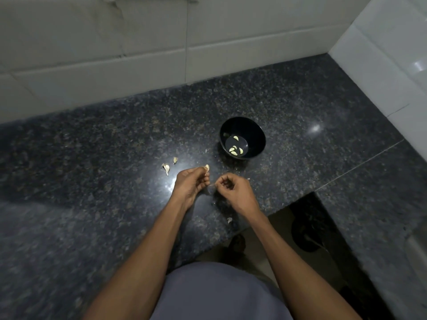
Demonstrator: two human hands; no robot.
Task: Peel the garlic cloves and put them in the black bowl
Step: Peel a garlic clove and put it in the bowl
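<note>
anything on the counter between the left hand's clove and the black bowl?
Head view: only bare granite counter between the clove in the left hand and the black bowl, apart from a tiny skin fleck.

black bowl (242, 137): upright on the counter; holds several peeled cloves (235, 150)
unpeeled cloves (166, 168): left of the bowl, well apart

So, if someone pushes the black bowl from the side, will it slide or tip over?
The black bowl likely slides rather than tips: it sits low and wide on the glossy granite counter. It probably moves easily, since only a few peeled cloves lie in it. Its base looks narrower than the rim, so a high push might rock it.
</note>
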